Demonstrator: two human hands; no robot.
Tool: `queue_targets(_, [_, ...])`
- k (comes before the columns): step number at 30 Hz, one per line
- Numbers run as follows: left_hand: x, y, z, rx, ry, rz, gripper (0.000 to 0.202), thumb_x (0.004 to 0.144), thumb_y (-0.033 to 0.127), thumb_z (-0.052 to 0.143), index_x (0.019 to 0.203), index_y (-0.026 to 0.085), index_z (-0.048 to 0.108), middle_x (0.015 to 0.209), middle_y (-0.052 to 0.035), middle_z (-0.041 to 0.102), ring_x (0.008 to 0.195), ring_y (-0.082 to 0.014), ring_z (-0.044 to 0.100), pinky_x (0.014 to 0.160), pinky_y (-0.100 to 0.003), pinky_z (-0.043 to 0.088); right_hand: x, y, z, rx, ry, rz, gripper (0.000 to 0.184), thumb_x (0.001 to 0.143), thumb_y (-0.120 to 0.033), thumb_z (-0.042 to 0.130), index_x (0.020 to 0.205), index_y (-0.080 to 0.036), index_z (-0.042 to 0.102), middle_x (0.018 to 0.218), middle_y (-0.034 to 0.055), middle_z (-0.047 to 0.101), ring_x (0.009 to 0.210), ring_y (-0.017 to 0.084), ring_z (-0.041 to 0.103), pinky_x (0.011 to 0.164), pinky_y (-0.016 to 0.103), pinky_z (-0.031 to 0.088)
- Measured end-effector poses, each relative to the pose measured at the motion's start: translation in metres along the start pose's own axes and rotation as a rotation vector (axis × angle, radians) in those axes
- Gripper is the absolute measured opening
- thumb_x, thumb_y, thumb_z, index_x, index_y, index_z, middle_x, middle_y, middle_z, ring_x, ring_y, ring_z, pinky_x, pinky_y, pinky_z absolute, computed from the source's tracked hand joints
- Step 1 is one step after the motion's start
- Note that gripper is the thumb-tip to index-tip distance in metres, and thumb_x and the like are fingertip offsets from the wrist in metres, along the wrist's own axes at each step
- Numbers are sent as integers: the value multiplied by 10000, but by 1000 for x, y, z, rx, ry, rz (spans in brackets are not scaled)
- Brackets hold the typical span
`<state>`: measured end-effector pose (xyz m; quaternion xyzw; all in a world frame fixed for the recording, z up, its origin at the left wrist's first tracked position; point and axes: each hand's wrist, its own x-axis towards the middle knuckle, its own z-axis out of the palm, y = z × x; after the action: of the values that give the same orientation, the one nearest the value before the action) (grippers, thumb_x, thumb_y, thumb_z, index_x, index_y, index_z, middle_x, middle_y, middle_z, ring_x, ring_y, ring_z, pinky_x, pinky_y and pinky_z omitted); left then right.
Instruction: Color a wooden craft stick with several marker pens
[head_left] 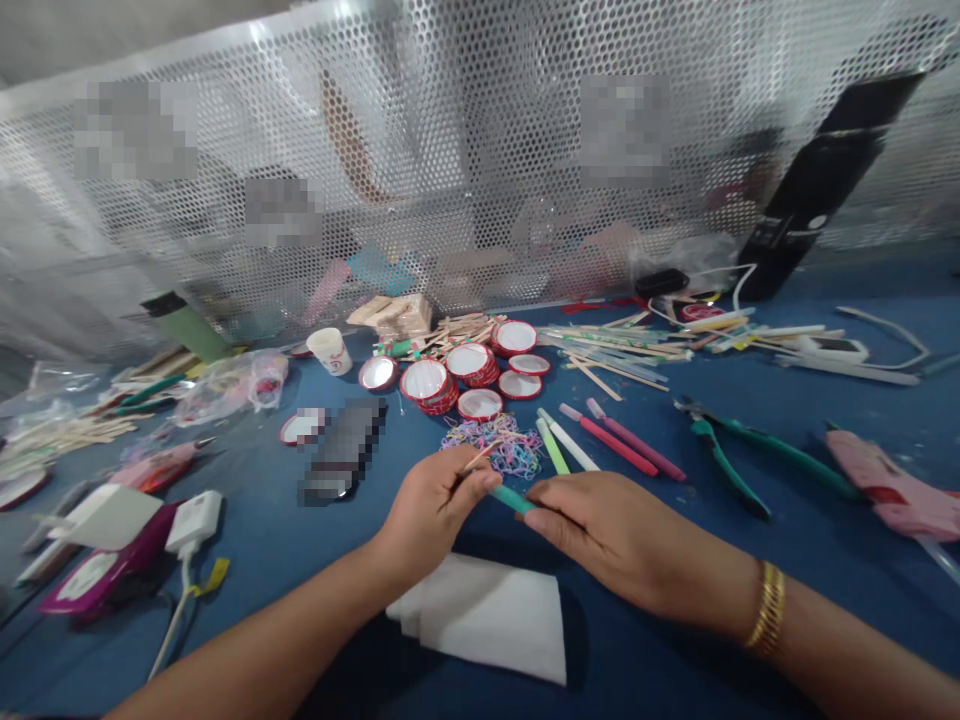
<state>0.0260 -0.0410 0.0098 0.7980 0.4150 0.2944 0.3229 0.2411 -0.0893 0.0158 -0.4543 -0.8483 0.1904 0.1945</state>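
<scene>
One teal stick (514,498) is held just above the blue table (750,560) — the left hand (439,500) is closed on one end, along with one thin wooden stick (480,459), and the right hand (607,530) pinches the other. Just beyond lie a heap of rubber bands (499,445), four coloured sticks (611,440) and one pair of green pliers (724,455). The paper cup (330,351) has red print — too small to read.

The table (300,560) is blue, the thin stick (514,498) teal, the folded cloth (487,615) at the near edge white, the lids (424,380) white with red rims
</scene>
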Motion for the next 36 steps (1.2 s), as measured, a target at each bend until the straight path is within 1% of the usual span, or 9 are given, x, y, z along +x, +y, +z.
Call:
queue_targets(7, [0, 5, -8, 79, 140, -8, 386, 943, 420, 478, 636, 186, 449, 632, 27, 414, 621, -124, 376, 593, -249, 272, 1, 0, 4, -212, 116, -70, 377, 1015, -382, 348, 873, -176, 630, 777, 46, 667, 720, 187, 608, 675, 306, 382])
queue_targets(10, [7, -1, -20, -27, 395, -131, 380, 934, 460, 470, 662, 195, 493, 602, 35, 366, 568, -121, 316, 542, -257, 239, -1, 6, 1, -234, 152, -36, 355, 1002, -388, 381, 844, -178, 618, 754, 47, 654, 723, 193, 611, 676, 306, 397])
queue_targets(12, [11, -4, -23, -193, 445, -173, 364, 902, 496, 518, 689, 201, 494, 594, 48, 334, 538, -112, 263, 511, -256, 205, -1, 9, -2, -157, 191, -2, 331, 1003, -389, 379, 872, -183, 602, 799, 52, 659, 748, 187, 616, 679, 297, 417])
queue_targets(16, [8, -3, -8, -546, 197, -252, 418, 859, 546, 573, 681, 203, 413, 576, 76, 238, 511, -87, 182, 486, -240, 155, 2, 5, -3, 100, 314, 32, 192, 983, -335, 428, 942, -197, 555, 840, 38, 651, 743, 155, 599, 660, 264, 453])
queue_targets(19, [1, 2, 8, -604, 33, -288, 479, 831, 581, 597, 649, 199, 372, 560, 80, 248, 508, -76, 179, 489, -241, 157, 6, -2, 1, 213, 362, 75, 202, 895, -405, 596, 915, -206, 569, 691, -13, 616, 581, 126, 544, 544, 240, 424])
queue_targets(23, [-5, 8, 16, -560, -90, -269, 489, 823, 592, 594, 628, 191, 393, 551, 74, 286, 518, -75, 215, 507, -243, 185, 8, -5, 10, 215, 438, -43, 233, 811, -394, 719, 930, -215, 629, 856, 15, 687, 746, 147, 623, 684, 260, 477])
queue_targets(28, [-3, 14, 13, -478, -122, -211, 473, 820, 545, 612, 597, 185, 400, 573, 60, 313, 557, -87, 257, 536, -241, 226, 7, -7, 17, 158, 375, -83, 72, 867, -254, 630, 812, -208, 643, 781, 10, 691, 742, 141, 630, 672, 248, 460])
queue_targets(32, [-3, 12, 10, -484, -131, -223, 408, 833, 553, 593, 712, 169, 531, 609, 53, 342, 556, -85, 270, 516, -233, 224, 8, 4, 9, 45, 347, -22, 104, 867, -235, 591, 918, -226, 681, 892, 27, 728, 802, 164, 666, 717, 267, 479])
queue_targets(36, [-2, 5, 10, -691, 21, -355, 383, 847, 567, 568, 887, 188, 527, 598, 78, 305, 495, -71, 227, 453, -211, 167, 11, 36, -10, -184, 538, 306, 221, 898, -410, 566, 920, -215, 667, 809, 54, 723, 731, 207, 660, 667, 308, 458])
